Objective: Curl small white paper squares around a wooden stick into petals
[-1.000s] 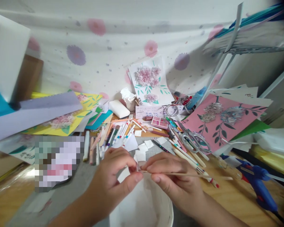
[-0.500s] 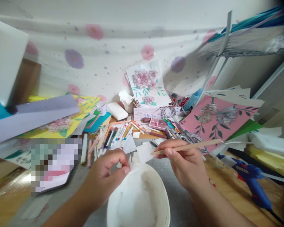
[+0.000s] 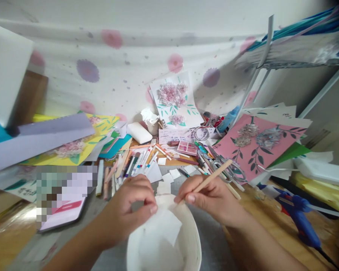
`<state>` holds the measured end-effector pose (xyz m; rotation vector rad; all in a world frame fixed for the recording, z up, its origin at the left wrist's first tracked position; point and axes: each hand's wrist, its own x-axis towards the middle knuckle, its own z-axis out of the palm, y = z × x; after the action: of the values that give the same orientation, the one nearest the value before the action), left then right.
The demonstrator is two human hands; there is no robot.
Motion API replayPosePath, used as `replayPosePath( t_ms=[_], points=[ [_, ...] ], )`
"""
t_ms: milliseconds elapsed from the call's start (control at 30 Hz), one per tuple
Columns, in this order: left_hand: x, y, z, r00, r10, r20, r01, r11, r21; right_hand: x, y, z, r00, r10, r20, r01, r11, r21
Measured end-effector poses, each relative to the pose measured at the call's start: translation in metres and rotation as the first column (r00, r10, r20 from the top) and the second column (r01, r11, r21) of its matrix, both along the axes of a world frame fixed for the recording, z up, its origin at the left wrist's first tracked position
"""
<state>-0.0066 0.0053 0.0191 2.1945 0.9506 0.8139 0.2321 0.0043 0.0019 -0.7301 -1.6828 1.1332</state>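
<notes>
Over the near middle of the table, a white oval bowl stands below both hands. My left hand is closed in a pinch at the bowl's left rim. Its fingertips meet at the upper left edge of a small white paper square, which shows over the inside of the bowl. At the right rim, my right hand is closed around a flat wooden stick. The stick slants up to the right, its lower end near my fingertips by the rim. More white paper squares lie just beyond the bowl.
Several markers crowd the table behind my hands. Scissors and a pink flower card lie right, with a blue glue gun nearer. A phone rests left. A white flower card leans at the back.
My right hand has come down and left to the bowl's rim, tilting the stick more steeply. A white paper square now shows over the bowl beside my left fingertips.
</notes>
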Motion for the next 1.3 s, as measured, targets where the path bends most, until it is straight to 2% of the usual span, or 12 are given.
replayPosePath(
  t_ms=[33,67,200,300,367,500,633,833,967,1067,1167,1300],
  points=[
    [0.000,0.002,-0.002,0.998,0.065,0.027,-0.065,0.998,-0.013,0.001,0.006,-0.004,0.992,-0.123,0.027,0.122,0.992,0.032],
    [-0.001,0.005,-0.004,0.990,0.134,0.051,-0.133,0.991,-0.031,0.002,0.013,-0.010,0.980,-0.196,0.044,0.194,0.980,0.047],
    [-0.002,0.009,-0.008,0.934,0.338,0.117,-0.326,0.939,-0.108,0.003,0.044,-0.043,0.921,-0.357,0.155,0.341,0.932,0.118],
    [-0.002,0.008,-0.009,0.914,0.385,0.129,-0.366,0.918,-0.150,-0.002,0.059,-0.062,0.879,-0.359,0.312,0.316,0.931,0.182],
    [-0.001,0.007,-0.010,0.915,0.386,0.121,-0.364,0.916,-0.166,-0.007,0.064,-0.068,0.853,-0.331,0.404,0.268,0.941,0.207],
    [0.001,0.007,-0.012,0.918,0.373,0.133,-0.347,0.920,-0.181,-0.014,0.068,-0.070,0.807,-0.306,0.505,0.217,0.949,0.229],
    [0.001,0.007,-0.015,0.923,0.361,0.131,-0.335,0.923,-0.188,-0.013,0.071,-0.071,0.793,-0.328,0.513,0.246,0.943,0.223],
    [0.004,0.005,-0.013,0.920,0.375,0.114,-0.356,0.922,-0.153,-0.005,0.072,-0.072,0.835,-0.361,0.416,0.324,0.933,0.158],
    [0.008,0.001,-0.009,0.897,0.420,0.137,-0.400,0.904,-0.151,-0.005,0.068,-0.069,0.894,-0.380,0.237,0.369,0.925,0.092],
    [0.009,0.000,-0.008,0.901,0.413,0.134,-0.401,0.909,-0.111,-0.009,0.056,-0.058,0.929,-0.367,0.040,0.366,0.930,0.033],
    [0.009,0.002,-0.009,0.942,0.318,0.111,-0.308,0.946,-0.096,-0.016,0.036,-0.041,0.941,-0.311,-0.132,0.314,0.950,-0.003],
    [0.011,0.003,-0.010,0.961,0.260,0.096,-0.247,0.960,-0.130,-0.028,0.009,-0.021,0.946,-0.228,-0.232,0.233,0.972,-0.005]
  ],
)
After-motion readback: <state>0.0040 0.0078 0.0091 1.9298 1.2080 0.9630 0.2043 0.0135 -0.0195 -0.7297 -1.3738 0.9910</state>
